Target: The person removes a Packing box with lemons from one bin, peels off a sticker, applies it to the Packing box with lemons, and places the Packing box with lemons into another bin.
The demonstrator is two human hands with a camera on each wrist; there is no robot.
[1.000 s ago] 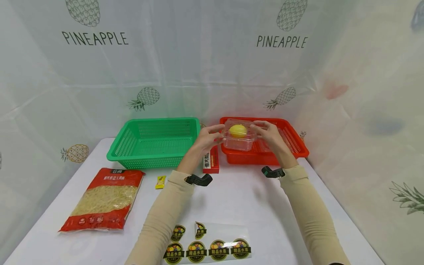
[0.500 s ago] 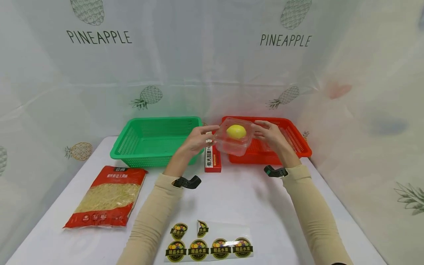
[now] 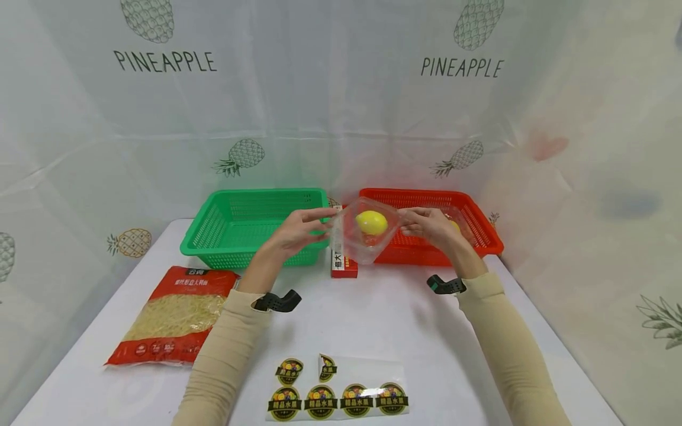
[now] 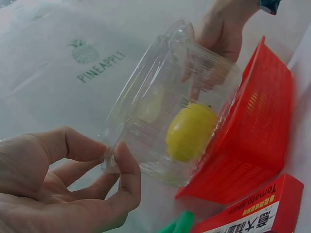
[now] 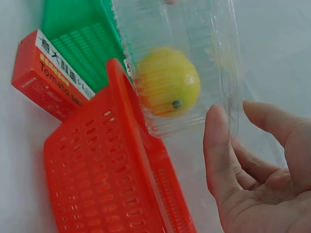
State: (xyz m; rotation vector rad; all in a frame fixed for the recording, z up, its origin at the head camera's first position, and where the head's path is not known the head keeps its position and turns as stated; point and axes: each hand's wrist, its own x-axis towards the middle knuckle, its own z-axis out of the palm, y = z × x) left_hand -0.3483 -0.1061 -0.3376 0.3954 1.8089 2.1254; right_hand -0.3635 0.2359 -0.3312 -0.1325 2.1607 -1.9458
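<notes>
A clear plastic box (image 3: pixel 364 251) with a yellow lemon (image 3: pixel 372 223) inside is held up in front of the red basket. My left hand (image 3: pixel 299 232) pinches one edge of its rim between thumb and fingers, seen close in the left wrist view. On the opposite edge, my right hand (image 3: pixel 433 228) pinches the rim, with the thumb on one side and fingers on the other in the right wrist view. The box sits tilted in the air. The lemon (image 5: pixel 167 82) shows through the clear wall.
The red basket (image 3: pixel 426 255) holds another clear box with something yellow. Left of it stand a red carton (image 3: pixel 345 272) and a green basket (image 3: pixel 254 254). A bag of pasta (image 3: pixel 173 313) lies at left. In front is a sheet of round stickers (image 3: pixel 338 402).
The box with the lemon has moved left and a little nearer, turning as it moves. Both hands keep hold of it; the left hand has shifted left and lower.
</notes>
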